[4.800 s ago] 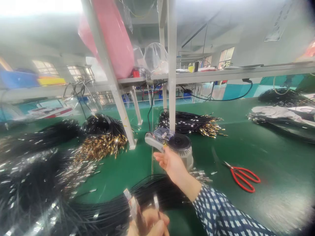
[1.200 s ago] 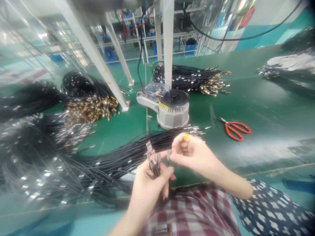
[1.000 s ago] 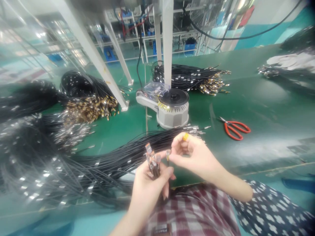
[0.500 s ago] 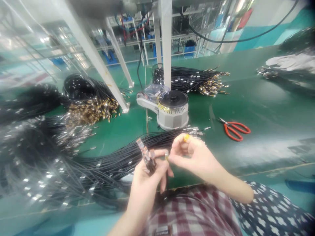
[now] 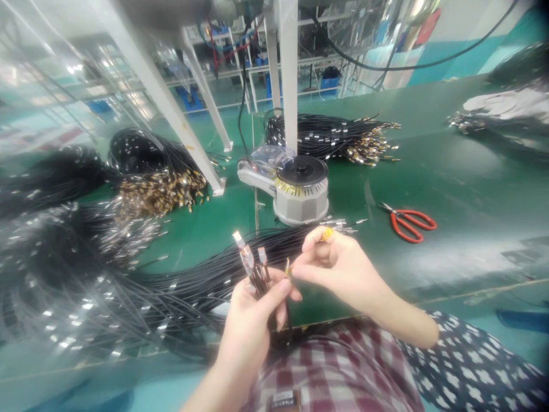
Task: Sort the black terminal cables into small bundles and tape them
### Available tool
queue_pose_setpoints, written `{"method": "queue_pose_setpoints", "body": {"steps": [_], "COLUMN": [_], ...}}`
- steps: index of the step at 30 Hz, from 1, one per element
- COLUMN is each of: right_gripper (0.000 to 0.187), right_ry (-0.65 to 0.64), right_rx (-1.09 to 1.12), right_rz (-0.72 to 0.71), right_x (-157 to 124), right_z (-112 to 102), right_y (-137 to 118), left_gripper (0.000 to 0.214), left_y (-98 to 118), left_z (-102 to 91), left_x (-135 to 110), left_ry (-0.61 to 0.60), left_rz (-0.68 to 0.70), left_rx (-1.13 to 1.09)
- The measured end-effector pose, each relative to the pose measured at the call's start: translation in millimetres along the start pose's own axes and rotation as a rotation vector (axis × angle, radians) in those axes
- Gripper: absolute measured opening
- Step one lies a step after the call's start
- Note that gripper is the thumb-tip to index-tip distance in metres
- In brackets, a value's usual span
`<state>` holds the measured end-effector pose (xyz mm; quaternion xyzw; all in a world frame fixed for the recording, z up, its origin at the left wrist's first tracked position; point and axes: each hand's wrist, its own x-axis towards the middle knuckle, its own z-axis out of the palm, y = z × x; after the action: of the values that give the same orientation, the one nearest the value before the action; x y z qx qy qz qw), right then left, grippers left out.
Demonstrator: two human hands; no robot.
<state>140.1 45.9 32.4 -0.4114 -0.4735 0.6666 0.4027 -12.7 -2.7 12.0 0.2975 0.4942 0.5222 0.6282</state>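
Observation:
My left hand (image 5: 253,312) is closed round a small bunch of black cables (image 5: 251,269), their metal-tipped ends sticking up between thumb and fingers. My right hand (image 5: 338,272) sits just to the right, thumb and forefinger pinched on one cable tip (image 5: 286,266) next to the bunch. A small yellow piece (image 5: 326,233) clings to a right fingertip. Both hands hover above a spread of black cables (image 5: 193,280) lying on the green table (image 5: 450,183), close to my lap.
A grey tape dispenser (image 5: 295,186) stands behind the hands, beside a white post (image 5: 288,74). Red-handled scissors (image 5: 407,220) lie to the right. Bundles of black cables with gold ends (image 5: 158,177) (image 5: 343,137) lie further back, and more cable piles fill the left.
My right hand came back from the tape dispenser and met the left over my lap. In the last second the left hand tilted its cable bunch to the left and the right hand pinched a tip.

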Motion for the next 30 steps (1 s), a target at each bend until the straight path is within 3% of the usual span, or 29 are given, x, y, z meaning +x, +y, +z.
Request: {"method": "queue_pose_setpoints", "body": {"steps": [10,17,22,26,30], "right_gripper": [0.038,0.038,0.04,0.041,0.035], "right_ry": [-0.081,0.03,-0.096,-0.182,-0.316], "right_rx": [0.208,0.037,0.185,0.301,0.234], "right_rz": [-0.036,-0.105,-0.017,-0.027,0.006], "right_x": [6.3,-3.7,2.2,8.7,14.0], "right_z": [0.3,5.8,-0.7,-3.5,-19.3], "right_y": [10.6,4.0,8.5,16.5,13.8], "left_gripper": [0.021,0.024,0.02,0.02,0.019], "left_y": [-0.4,3.8,5.3,6.2,7.4], "left_z": [0.8,1.5,1.6,-2.5,-6.4], "left_x": [-1.0,-2.8,-2.9,-0.3,2.5], "left_ry": [-0.059,-0.061,-0.126,-0.217,-0.232], "left_rz": [0.01,-0.036,-0.03,-0.077,-0.1], "left_rx": [0.033,0.036,0.059,0.03,0.002]}}
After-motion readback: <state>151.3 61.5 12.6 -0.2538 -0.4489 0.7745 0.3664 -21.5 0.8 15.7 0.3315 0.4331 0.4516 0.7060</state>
